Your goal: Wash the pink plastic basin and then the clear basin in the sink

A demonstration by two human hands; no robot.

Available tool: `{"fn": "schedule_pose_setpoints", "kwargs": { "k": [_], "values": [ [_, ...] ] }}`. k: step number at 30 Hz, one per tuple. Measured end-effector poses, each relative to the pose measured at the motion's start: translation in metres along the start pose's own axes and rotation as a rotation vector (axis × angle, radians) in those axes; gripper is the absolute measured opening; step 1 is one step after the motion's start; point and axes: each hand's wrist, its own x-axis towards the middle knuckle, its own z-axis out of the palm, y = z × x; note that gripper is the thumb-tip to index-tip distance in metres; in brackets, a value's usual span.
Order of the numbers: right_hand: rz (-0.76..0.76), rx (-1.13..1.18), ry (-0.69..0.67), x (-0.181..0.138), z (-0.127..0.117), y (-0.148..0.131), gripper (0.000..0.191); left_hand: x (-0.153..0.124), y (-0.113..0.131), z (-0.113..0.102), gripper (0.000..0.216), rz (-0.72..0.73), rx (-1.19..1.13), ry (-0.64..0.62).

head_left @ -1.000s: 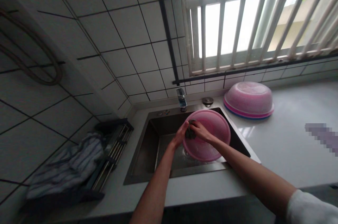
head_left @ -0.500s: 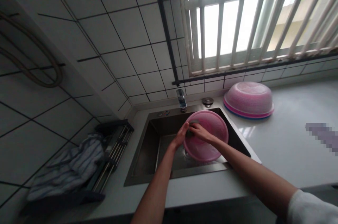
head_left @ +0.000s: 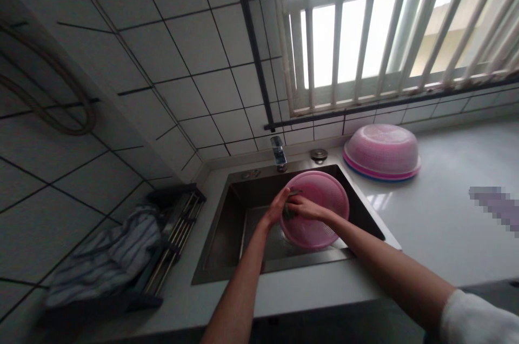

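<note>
A pink plastic colander (head_left: 324, 230) sits tilted in the metal sink (head_left: 217, 241), its hollow facing me. At its left rim, my left hand (head_left: 277, 209) is closed on a small dark green thing (head_left: 288, 212). My right hand (head_left: 307, 207) reaches over the colander's hollow, its fingers closed on the same dark green thing and close against my left hand. Parts of the green thing show above and below my right fingers. The hands cover most of it, so its kind cannot be made out.
Behind the sink stand a faucet (head_left: 279, 153) and a drain stopper (head_left: 318, 155). An upturned pink basket (head_left: 381, 152) rests on the white counter (head_left: 430, 236) at the right. A rack (head_left: 174, 241) with a striped cloth (head_left: 109, 252) stands at the left. Window bars (head_left: 371, 3) rise behind.
My right hand has shifted slightly left and down, toward my left hand. The dark green thing now shows more below the right fingers. The colander has barely moved.
</note>
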Motion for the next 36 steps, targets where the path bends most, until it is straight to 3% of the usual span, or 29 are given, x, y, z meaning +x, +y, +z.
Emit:
{"fn": "schedule_pose_setpoints", "kwargs": {
  "k": [2,3,7,9,11,14,16,18,21,23,25,29,31,33,36],
  "values": [
    [0.047,-0.015,-0.081,-0.001,0.006,0.002,0.016,0.001,-0.001,-0.002,0.097,-0.006,0.029,0.009],
    [0.046,-0.01,-0.044,-0.001,0.006,0.002,0.016,0.001,-0.002,-0.002,0.097,-0.006,0.033,0.01],
    [-0.049,0.051,0.362,0.003,-0.007,-0.003,0.024,0.003,-0.003,0.001,0.095,-0.004,0.002,0.0],
    [-0.069,0.074,0.411,0.003,-0.013,-0.005,0.025,0.003,-0.003,0.002,0.093,0.002,-0.009,0.0],
    [-0.059,0.077,0.263,0.001,-0.01,-0.003,0.024,0.004,-0.003,0.001,0.093,0.014,0.001,-0.001],
    [0.013,0.025,-0.066,-0.002,0.003,0.004,0.02,0.003,-0.005,-0.003,0.095,0.01,0.025,-0.01],
    [0.05,0.01,-0.117,-0.001,0.009,0.007,0.02,0.004,-0.006,-0.005,0.094,0.005,0.036,-0.012],
    [0.021,0.055,0.027,0.002,0.005,0.006,0.022,0.004,-0.007,-0.005,0.095,0.016,0.039,-0.01],
    [-0.038,0.134,0.369,0.006,-0.01,0.0,0.024,0.006,-0.007,-0.002,0.097,0.018,0.032,-0.004],
    [-0.045,0.138,0.477,0.007,-0.018,-0.004,0.023,0.006,-0.007,-0.001,0.099,0.009,0.028,-0.01],
    [-0.059,0.128,0.408,0.005,-0.016,-0.005,0.023,0.005,-0.006,-0.001,0.099,0.015,0.03,-0.005],
    [-0.002,0.092,-0.042,-0.001,0.005,0.0,0.019,0.003,-0.005,-0.004,0.096,0.008,0.029,0.022],
    [0.05,0.079,-0.135,-0.001,0.009,0.004,0.017,0.002,-0.005,-0.004,0.094,-0.005,0.021,0.014],
    [0.059,0.086,-0.025,0.001,0.003,0.004,0.018,0.003,-0.004,-0.003,0.093,-0.007,0.012,-0.007],
    [0.024,0.108,0.318,0.005,-0.013,0.001,0.023,0.004,-0.003,0.0,0.095,0.006,0.008,-0.022]
  ]
}}
